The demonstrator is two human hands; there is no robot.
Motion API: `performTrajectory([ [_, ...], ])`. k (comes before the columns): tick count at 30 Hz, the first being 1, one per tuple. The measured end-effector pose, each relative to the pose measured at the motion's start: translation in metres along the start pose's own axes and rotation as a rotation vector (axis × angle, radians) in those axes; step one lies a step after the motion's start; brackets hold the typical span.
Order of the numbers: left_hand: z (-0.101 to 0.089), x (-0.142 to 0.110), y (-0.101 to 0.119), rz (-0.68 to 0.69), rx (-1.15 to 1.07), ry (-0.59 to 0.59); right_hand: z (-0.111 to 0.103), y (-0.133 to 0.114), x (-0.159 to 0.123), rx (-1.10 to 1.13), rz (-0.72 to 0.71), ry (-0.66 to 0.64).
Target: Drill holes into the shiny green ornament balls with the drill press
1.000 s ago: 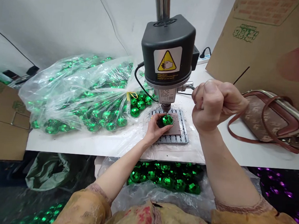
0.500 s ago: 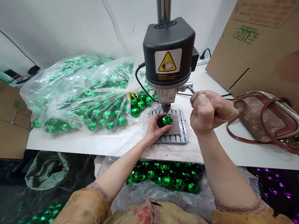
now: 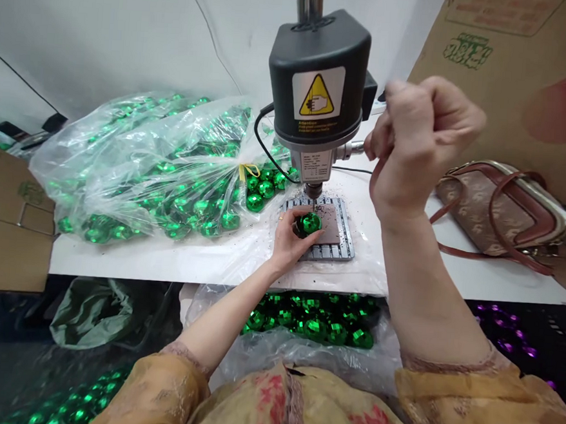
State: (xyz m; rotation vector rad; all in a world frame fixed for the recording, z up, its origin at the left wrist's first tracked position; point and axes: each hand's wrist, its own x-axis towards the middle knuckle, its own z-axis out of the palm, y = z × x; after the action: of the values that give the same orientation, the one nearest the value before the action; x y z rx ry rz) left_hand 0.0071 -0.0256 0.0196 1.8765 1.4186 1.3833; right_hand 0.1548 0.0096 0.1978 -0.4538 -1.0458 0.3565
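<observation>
A green faceted ball (image 3: 310, 223) rests on a brown board (image 3: 330, 223) over the slotted metal base of a drill press (image 3: 316, 79). My left hand (image 3: 291, 240) grips it from the left, thumb in front and fingers curled behind. Just above the ball, the chuck (image 3: 313, 190) shows a thin bit pointing down; whether its tip touches the ball I cannot tell. My right hand (image 3: 416, 144) is closed in a fist around the press's feed lever (image 3: 355, 147), hiding most of it.
A tied clear bag (image 3: 169, 172) of green balls lies to the left. More green balls (image 3: 314, 324) sit in an open bag below the table edge. On the right are a handbag (image 3: 496, 207) and a cardboard box (image 3: 505, 79). Dark shavings dot the base.
My right hand has swung upward with the lever. The chuck has risen from the ball, and the thin bit now shows. My left hand still grips the ball, now slightly left of where it was.
</observation>
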Motion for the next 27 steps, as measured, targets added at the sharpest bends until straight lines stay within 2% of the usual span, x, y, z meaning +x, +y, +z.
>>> performTrajectory([
  [2, -0.013, -0.014, 0.01, 0.069, 0.088, 0.003, 0.003, -0.001, 0.005, 0.048, -0.005, 0.018],
  [4, -0.031, -0.037, 0.02, 0.159, 0.151, -0.063, 0.004, 0.0, 0.006, 0.075, -0.026, 0.033],
  [6, -0.051, -0.067, 0.027, 0.266, 0.186, -0.221, 0.003, 0.001, 0.005, 0.073, -0.04, 0.029],
  [8, -0.068, -0.102, 0.028, 0.356, 0.262, -0.442, 0.003, 0.001, 0.005, 0.067, -0.048, 0.026],
  [11, -0.083, -0.151, 0.02, 0.45, 0.511, -0.744, 0.004, 0.0, 0.005, 0.066, -0.045, 0.039],
  [13, -0.087, -0.167, 0.014, 0.484, 0.587, -0.835, 0.005, -0.001, 0.005, 0.063, -0.033, 0.053],
  [14, -0.088, -0.167, 0.012, 0.5, 0.574, -0.819, 0.005, -0.002, 0.005, 0.057, -0.025, 0.054],
  [16, -0.09, -0.151, 0.009, 0.541, 0.485, -0.654, 0.006, -0.003, 0.004, 0.054, -0.022, 0.052],
  [18, -0.093, -0.113, 0.006, 0.56, 0.406, -0.399, 0.006, -0.003, 0.003, 0.06, -0.02, 0.049],
  [20, -0.096, -0.061, 0.0, 0.482, 0.432, -0.173, 0.005, -0.002, 0.003, 0.059, -0.028, 0.057],
  [22, -0.099, -0.007, -0.011, 0.313, 0.578, -0.028, 0.005, -0.002, 0.003, 0.048, -0.034, 0.058],
  [24, -0.1, 0.037, -0.025, 0.126, 0.744, -0.061, 0.004, -0.002, 0.002, 0.036, -0.03, 0.051],
  [27, -0.099, 0.073, -0.044, -0.071, 0.922, -0.268, 0.002, -0.003, 0.002, 0.02, -0.004, 0.043],
])
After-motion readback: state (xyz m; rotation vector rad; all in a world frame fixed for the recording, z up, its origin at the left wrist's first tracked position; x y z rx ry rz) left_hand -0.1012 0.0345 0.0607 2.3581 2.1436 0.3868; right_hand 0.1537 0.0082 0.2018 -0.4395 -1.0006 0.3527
